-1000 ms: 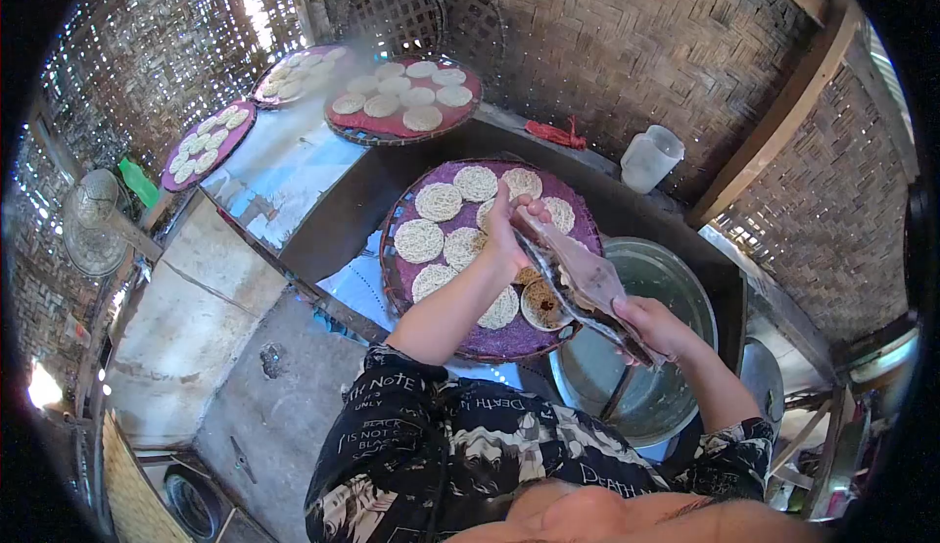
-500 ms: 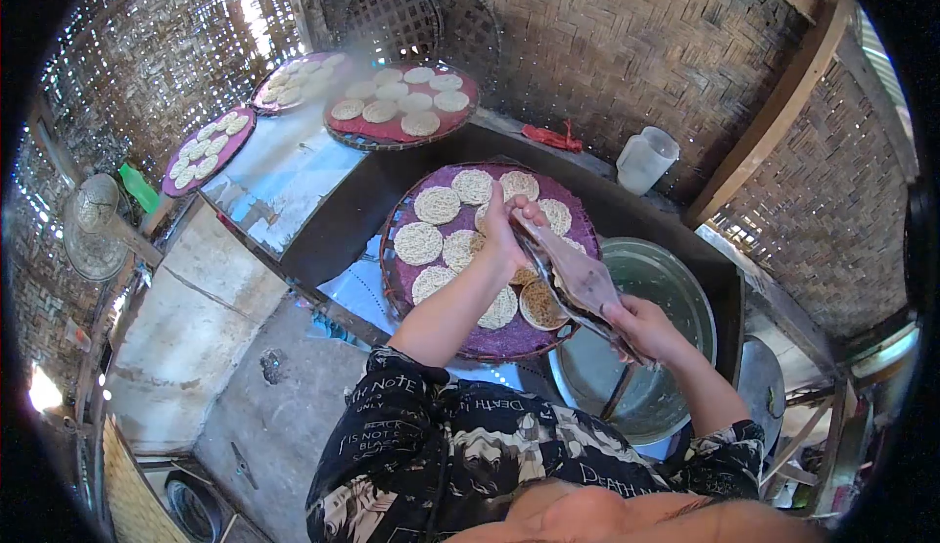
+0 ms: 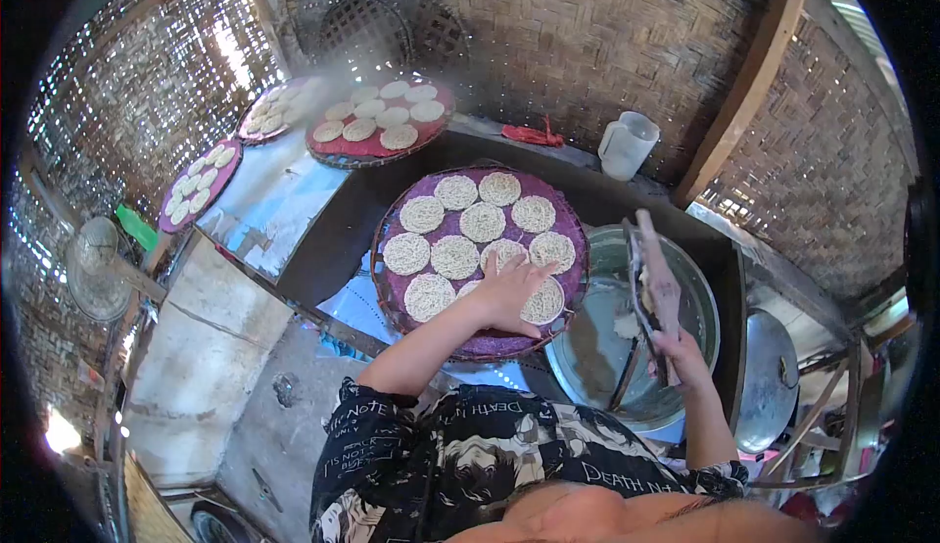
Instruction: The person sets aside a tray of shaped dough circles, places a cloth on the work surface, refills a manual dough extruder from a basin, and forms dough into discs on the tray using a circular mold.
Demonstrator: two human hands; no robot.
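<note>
the left hand (image 3: 507, 293) is held palm down over the near right part of the tray (image 3: 490, 345), its fingers fanned out and nothing gripped; whether the discs (image 3: 428, 298) beneath are pressed cannot be told. the left forearm (image 3: 416, 352) is slanted forward across the tray's near edge. right of the tray, the board (image 3: 664, 283) is gripped at its near end by the right hand (image 3: 682, 355). it is held roughly edge-up above the basin (image 3: 697, 293), which is placed just beside the tray. the right forearm (image 3: 710, 425) is pointed forward.
</note>
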